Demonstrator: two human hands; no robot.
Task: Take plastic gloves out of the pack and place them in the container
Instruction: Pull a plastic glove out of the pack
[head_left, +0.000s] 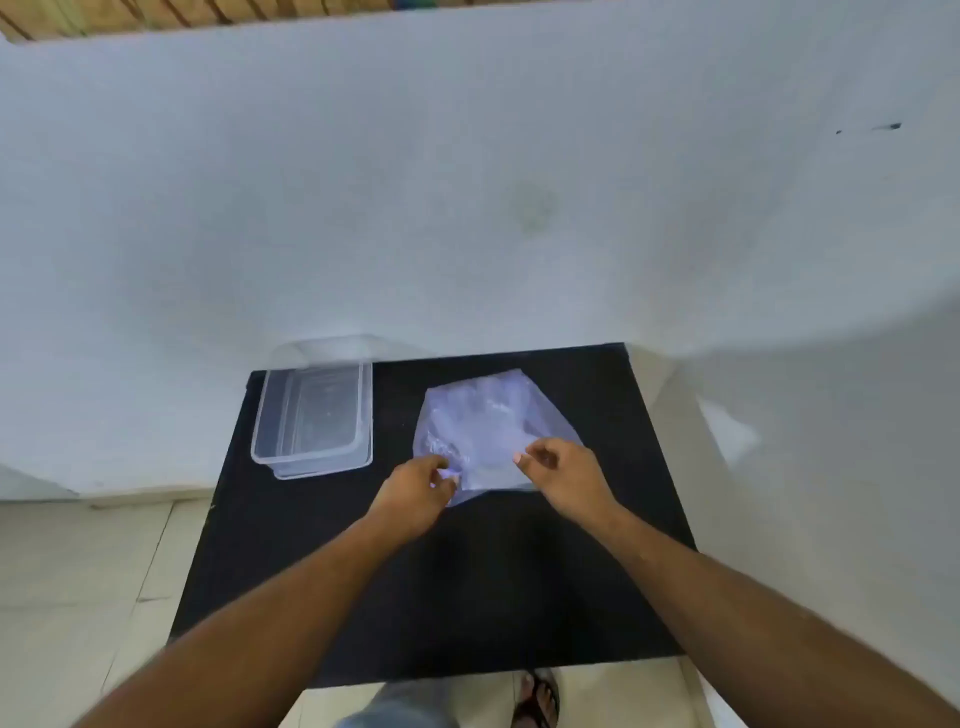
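Your left hand (415, 493) pinches the pack (488, 431) at its near edge; your right hand (563, 475) hovers half-curled, holding nothing. The film looks light, limp and slippery, so grip near the opening.

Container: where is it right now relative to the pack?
In the head view the clear container sits at the black table's far-left corner, left of the pack, apart from it, against the wall.
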